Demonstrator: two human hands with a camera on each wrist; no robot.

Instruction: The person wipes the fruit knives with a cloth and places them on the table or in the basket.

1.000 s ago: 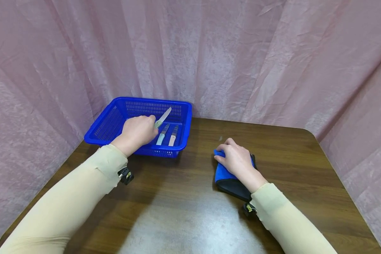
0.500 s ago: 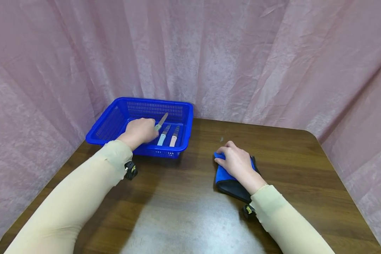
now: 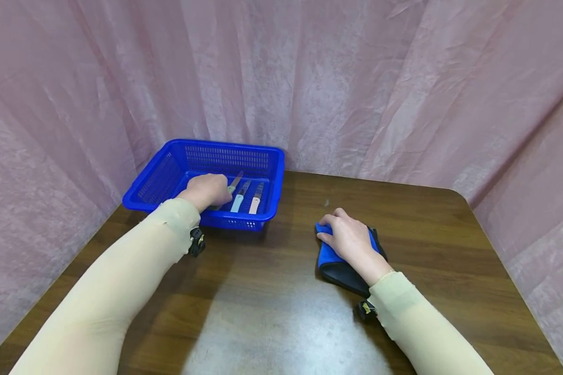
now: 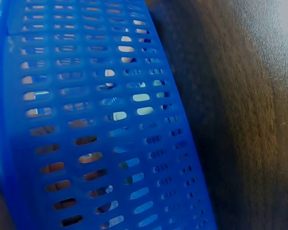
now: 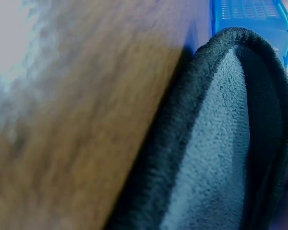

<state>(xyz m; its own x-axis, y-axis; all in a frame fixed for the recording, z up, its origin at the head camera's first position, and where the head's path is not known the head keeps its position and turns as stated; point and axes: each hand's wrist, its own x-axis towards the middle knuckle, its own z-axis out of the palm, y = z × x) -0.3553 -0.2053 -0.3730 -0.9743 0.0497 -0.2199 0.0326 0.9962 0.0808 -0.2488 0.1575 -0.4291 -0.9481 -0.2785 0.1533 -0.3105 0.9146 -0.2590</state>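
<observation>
In the head view my left hand (image 3: 208, 189) reaches down into a blue plastic basket (image 3: 204, 221). It holds the handle of a knife with a pale green handle (image 3: 236, 182), whose blade points away to the back right; my fingertips are hidden behind the hand. Beside it on the basket floor lie a knife with a light blue handle (image 3: 237, 201) and a knife with a pink handle (image 3: 255, 203). To the right, my right hand (image 3: 347, 237) grips a folded blue and black cloth (image 3: 330, 255) on the table, fingers bent over it.
The basket stands at the back left of the brown wooden table (image 3: 272, 291). A pink curtain (image 3: 338, 94) hangs behind and at the sides. The slotted basket wall (image 4: 110, 120) fills much of the left wrist view; the cloth's thick dark edge (image 5: 177, 139) fills the right one.
My left hand has lowered the green-handled knife deeper into the basket, its blade dropping down next to the other knives. The right hand and the cloth have stayed almost still.
</observation>
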